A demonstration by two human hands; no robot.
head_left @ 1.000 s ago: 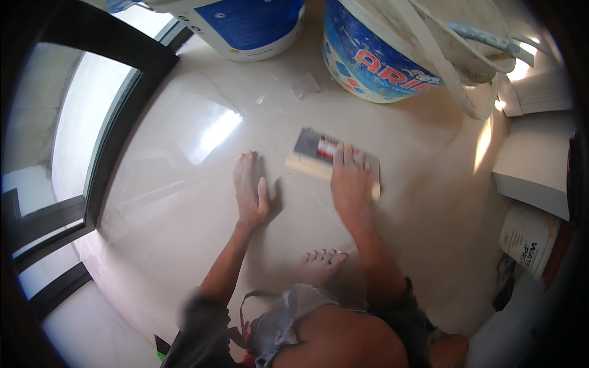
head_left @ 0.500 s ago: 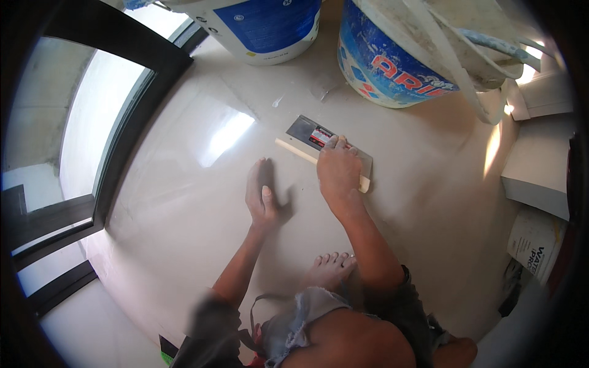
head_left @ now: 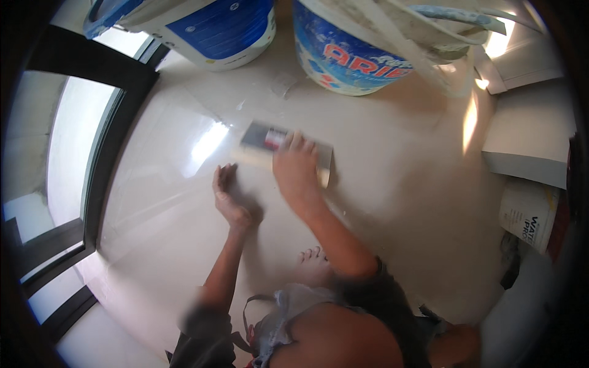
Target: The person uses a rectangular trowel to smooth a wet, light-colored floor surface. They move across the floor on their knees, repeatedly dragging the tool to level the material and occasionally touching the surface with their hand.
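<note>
- Clock dial = centre of view, 12 at top edge.
- Right hand (head_left: 297,172): near 12, clamped on the flat-bladed tool (head_left: 256,135), fingers over its upper face, toward its 3 o'clock end.
- Tool: just off centre toward 12, long axis roughly 10 to 4. Grey plate, red-and-white label, pale strip along the 6 o'clock edge. Over tiled floor (head_left: 399,202); full edge contact with floor: cannot tell.
- Left hand (head_left: 230,205): between 8 and 9, apart from right hand and tool. Nothing seen in it; fingers bent, low over floor, shadow just beside. Resting or hovering: cannot tell.
- Changed since half a second ago: tool and label now smeared, were sharp; left fingers more curled, were straighter; whole view shifted, so both buckets sit further toward 9. Against the buckets, tool has barely moved.
- Meaning, as judged: smear suggests tool is in motion under right hand; left looks idle, maybe bracing.
- Around: blue-and-white bucket (head_left: 224,30) at 11; second bucket (head_left: 350,61), blue with red lettering, near 1; white tub (head_left: 529,214) at 3; dark door frame (head_left: 110,135) between 9 and 10; bare foot (head_left: 315,256) between 5 and 6.
</note>
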